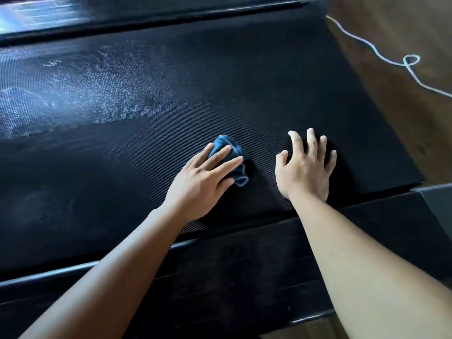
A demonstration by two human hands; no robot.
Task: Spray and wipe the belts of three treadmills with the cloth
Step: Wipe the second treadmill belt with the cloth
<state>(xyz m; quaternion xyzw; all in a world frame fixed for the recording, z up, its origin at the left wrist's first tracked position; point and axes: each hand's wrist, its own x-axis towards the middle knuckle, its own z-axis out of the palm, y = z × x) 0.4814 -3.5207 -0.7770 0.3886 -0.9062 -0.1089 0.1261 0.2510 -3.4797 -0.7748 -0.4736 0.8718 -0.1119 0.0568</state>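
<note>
A black textured treadmill belt (220, 81) fills most of the head view. Whitish spray droplets cover its left part. A bunched blue cloth (226, 146) lies on the belt near the middle. My left hand (203, 179) presses on the cloth with straight fingers. My right hand (304, 165) rests beside it on the bare belt, fingers spread, touching with the fingertips. No spray bottle is in view.
The treadmill's black side rail (244, 260) runs along the near edge under my forearms, and another rail (146, 18) runs along the far edge. A white cord (381, 55) with a loop lies on the wooden floor (401, 99) at the right.
</note>
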